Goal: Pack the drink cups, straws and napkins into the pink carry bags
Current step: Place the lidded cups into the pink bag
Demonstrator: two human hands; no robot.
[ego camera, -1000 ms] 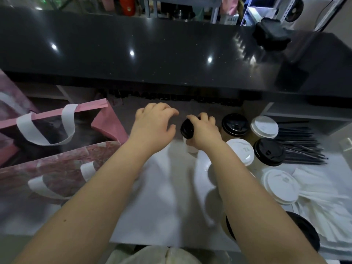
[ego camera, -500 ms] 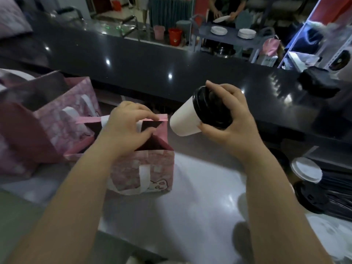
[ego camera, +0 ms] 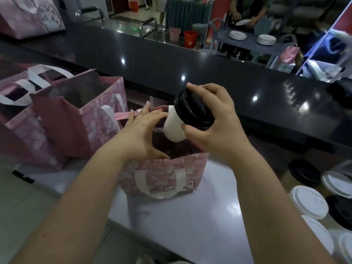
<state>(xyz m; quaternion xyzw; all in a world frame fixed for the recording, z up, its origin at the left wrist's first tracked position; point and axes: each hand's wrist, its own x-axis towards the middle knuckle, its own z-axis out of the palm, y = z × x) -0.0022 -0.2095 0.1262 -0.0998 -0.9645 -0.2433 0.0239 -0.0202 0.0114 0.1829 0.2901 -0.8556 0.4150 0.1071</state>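
Note:
My right hand [ego camera: 213, 128] grips the black lid of a white drink cup [ego camera: 174, 128], tilted with its base over the open mouth of a small pink carry bag [ego camera: 163, 174] standing on the white counter. My left hand [ego camera: 142, 134] spreads across the bag's opening with straight fingers, thumb on the near edge, fingertips touching the far edge and the cup's side. More lidded cups [ego camera: 308, 201], some with white lids and some with black, stand at the lower right. No straws or napkins are in view.
Two larger pink carry bags [ego camera: 80, 119] stand open at the left. A black raised counter [ego camera: 190, 69] runs across behind the bags. Beyond it are a trolley with plates [ego camera: 265, 40] and a person's arms.
The cup has come down and left to the bag's mouth. My left hand has let go of the bag's edge and now spreads flat over the opening.

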